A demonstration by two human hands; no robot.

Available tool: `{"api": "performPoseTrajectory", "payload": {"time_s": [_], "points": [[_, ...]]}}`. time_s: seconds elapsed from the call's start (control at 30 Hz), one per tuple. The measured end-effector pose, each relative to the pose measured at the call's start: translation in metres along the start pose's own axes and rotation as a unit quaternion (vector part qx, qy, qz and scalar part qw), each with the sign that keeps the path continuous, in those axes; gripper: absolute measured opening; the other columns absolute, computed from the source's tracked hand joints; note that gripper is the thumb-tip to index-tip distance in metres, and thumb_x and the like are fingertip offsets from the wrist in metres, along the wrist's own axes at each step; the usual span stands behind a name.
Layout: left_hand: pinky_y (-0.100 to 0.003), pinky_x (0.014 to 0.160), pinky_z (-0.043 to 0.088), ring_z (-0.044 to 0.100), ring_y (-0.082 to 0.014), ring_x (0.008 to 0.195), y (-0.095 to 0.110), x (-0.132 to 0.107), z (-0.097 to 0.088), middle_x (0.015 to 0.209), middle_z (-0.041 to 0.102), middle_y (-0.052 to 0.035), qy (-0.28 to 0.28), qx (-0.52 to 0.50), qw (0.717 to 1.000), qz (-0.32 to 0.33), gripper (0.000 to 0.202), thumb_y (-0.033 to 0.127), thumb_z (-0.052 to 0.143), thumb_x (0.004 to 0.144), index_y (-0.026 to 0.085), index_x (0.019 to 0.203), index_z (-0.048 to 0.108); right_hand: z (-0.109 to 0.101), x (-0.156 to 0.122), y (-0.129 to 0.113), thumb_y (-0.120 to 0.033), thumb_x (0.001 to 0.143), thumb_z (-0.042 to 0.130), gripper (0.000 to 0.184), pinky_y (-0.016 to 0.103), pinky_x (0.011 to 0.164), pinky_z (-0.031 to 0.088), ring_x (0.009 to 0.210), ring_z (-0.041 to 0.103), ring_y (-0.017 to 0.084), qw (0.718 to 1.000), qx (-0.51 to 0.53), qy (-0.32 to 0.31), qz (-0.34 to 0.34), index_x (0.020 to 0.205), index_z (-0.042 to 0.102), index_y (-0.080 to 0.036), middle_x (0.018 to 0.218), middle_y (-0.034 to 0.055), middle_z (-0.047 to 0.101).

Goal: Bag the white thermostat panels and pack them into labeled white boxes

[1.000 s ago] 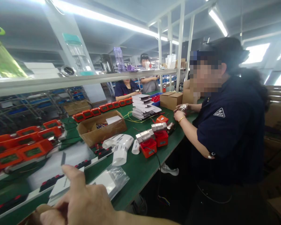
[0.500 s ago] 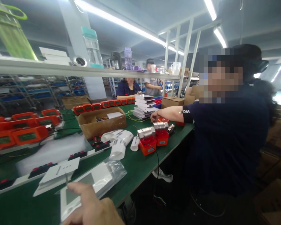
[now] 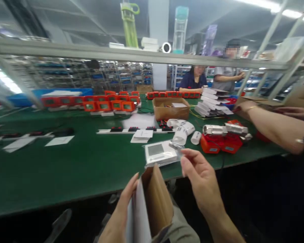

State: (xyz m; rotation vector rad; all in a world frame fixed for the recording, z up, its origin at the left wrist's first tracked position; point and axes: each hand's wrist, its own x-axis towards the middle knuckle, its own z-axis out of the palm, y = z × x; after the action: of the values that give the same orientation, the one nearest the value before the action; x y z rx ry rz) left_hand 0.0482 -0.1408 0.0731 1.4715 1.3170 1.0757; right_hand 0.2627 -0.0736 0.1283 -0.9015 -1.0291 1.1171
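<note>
Head view: left hand (image 3: 125, 202) grips brown carton (image 3: 158, 199) (fingers curled along edge); right hand (image 3: 201, 175) raised, pinching clear bag (image 3: 162, 153).

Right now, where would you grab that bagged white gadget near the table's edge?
Probably the loose bag flap at its right corner, from the near side: the gadget lies flat on the table, leaving little edge to grip, and the right hand sits there.

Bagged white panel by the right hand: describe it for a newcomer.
At the near edge of the green bench, left of the red valve units, lies the bagged white panel, its bag pinched by the right hand. Only it has a grey screen under clear plastic.
</note>
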Motion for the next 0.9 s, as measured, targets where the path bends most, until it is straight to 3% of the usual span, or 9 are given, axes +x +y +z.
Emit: {"api": "performPoseTrajectory", "payload": {"time_s": [0.1, 0.2, 0.27, 0.4, 0.53, 0.63, 0.7, 0.77, 0.9], "points": [[-0.055, 0.112, 0.019, 0.030, -0.0401, 0.135, 0.004, 0.000, 0.002, 0.149, 0.033, -0.0123, -0.076, -0.133, 0.988, -0.006, 0.113, 0.046, 0.084, 0.052, 0.027, 0.146, 0.022, -0.004, 0.004, 0.003, -0.035, 0.078, 0.071, 0.016, 0.019, 0.060, 0.037, 0.064, 0.044, 0.009, 0.998, 0.051, -0.011, 0.045, 0.088, 0.066, -0.023, 0.071, -0.0042, 0.055], [-0.044, 0.095, 0.045, 0.056, -0.0349, 0.111, -0.009, 0.004, -0.001, 0.124, 0.060, -0.0126, -0.121, -0.327, 0.937, -0.011, 0.080, 0.060, 0.074, 0.060, 0.019, 0.127, 0.054, 0.002, 0.005, 0.003, -0.035, 0.076, 0.074, 0.016, 0.021, 0.068, 0.040, 0.075, 0.051, 0.012, 0.989, 0.096, -0.057, 0.098, 0.085, 0.070, -0.022, 0.080, -0.0008, 0.062], [-0.035, 0.079, 0.052, 0.066, -0.0284, 0.089, -0.024, 0.004, -0.003, 0.101, 0.070, -0.0102, -0.122, -0.416, 0.900, -0.052, 0.060, 0.060, 0.071, 0.066, 0.016, 0.105, 0.068, 0.011, 0.003, 0.005, -0.036, 0.073, 0.075, 0.018, 0.024, 0.076, 0.042, 0.085, 0.055, 0.015, 0.981, 0.105, -0.090, 0.135, 0.083, 0.071, -0.022, 0.094, 0.0020, 0.066], [-0.025, 0.059, 0.052, 0.066, -0.0199, 0.063, -0.043, 0.002, -0.003, 0.075, 0.073, -0.0073, -0.080, -0.520, 0.841, -0.125, 0.049, 0.057, 0.073, 0.066, 0.012, 0.085, 0.074, 0.029, 0.000, 0.014, -0.039, 0.069, 0.077, 0.021, 0.033, 0.099, 0.033, 0.113, 0.052, 0.022, 0.968, 0.099, -0.136, 0.187, 0.075, 0.069, -0.020, 0.123, 0.0049, 0.061], [-0.017, 0.045, 0.042, 0.058, -0.0111, 0.048, -0.035, 0.007, 0.003, 0.059, 0.069, -0.0022, -0.090, -0.567, 0.811, -0.115, 0.034, 0.047, 0.076, 0.067, 0.013, 0.066, 0.073, 0.040, -0.001, 0.025, -0.040, 0.067, 0.078, 0.024, 0.040, 0.109, 0.022, 0.125, 0.045, 0.026, 0.961, 0.096, -0.155, 0.207, 0.071, 0.069, -0.019, 0.132, 0.0076, 0.054], [-0.021, 0.053, 0.047, 0.062, -0.0148, 0.056, -0.026, 0.012, 0.006, 0.066, 0.071, -0.0042, -0.118, -0.559, 0.816, -0.082, 0.040, 0.052, 0.071, 0.070, 0.013, 0.075, 0.074, 0.045, -0.001, 0.032, -0.042, 0.069, 0.076, 0.025, 0.042, 0.110, 0.020, 0.127, 0.043, 0.027, 0.959, 0.073, -0.172, 0.214, 0.079, 0.073, -0.019, 0.133, 0.0092, 0.054], [-0.031, 0.071, 0.051, 0.067, -0.0247, 0.074, -0.024, 0.013, 0.009, 0.082, 0.073, -0.0093, -0.149, -0.543, 0.824, -0.064, 0.058, 0.062, 0.067, 0.068, 0.011, 0.096, 0.072, 0.047, -0.002, 0.035, -0.042, 0.071, 0.075, 0.025, 0.041, 0.110, 0.021, 0.126, 0.044, 0.027, 0.959, 0.055, -0.182, 0.209, 0.079, 0.073, -0.019, 0.129, 0.0095, 0.058], [-0.042, 0.088, 0.047, 0.065, -0.0341, 0.094, -0.026, 0.013, 0.010, 0.098, 0.072, -0.0137, -0.169, -0.535, 0.826, -0.055, 0.077, 0.069, 0.064, 0.065, 0.011, 0.115, 0.064, 0.050, -0.003, 0.037, -0.042, 0.070, 0.075, 0.024, 0.040, 0.106, 0.028, 0.121, 0.049, 0.027, 0.959, 0.045, -0.185, 0.208, 0.075, 0.073, -0.019, 0.122, 0.0098, 0.062], [-0.046, 0.096, 0.043, 0.058, -0.0389, 0.108, -0.033, 0.012, 0.010, 0.111, 0.067, -0.0164, -0.178, -0.537, 0.821, -0.073, 0.085, 0.072, 0.061, 0.065, 0.011, 0.124, 0.058, 0.054, -0.006, 0.037, -0.042, 0.070, 0.075, 0.024, 0.035, 0.095, 0.039, 0.111, 0.055, 0.025, 0.960, 0.040, -0.180, 0.209, 0.069, 0.070, -0.018, 0.112, 0.0087, 0.067]]}}
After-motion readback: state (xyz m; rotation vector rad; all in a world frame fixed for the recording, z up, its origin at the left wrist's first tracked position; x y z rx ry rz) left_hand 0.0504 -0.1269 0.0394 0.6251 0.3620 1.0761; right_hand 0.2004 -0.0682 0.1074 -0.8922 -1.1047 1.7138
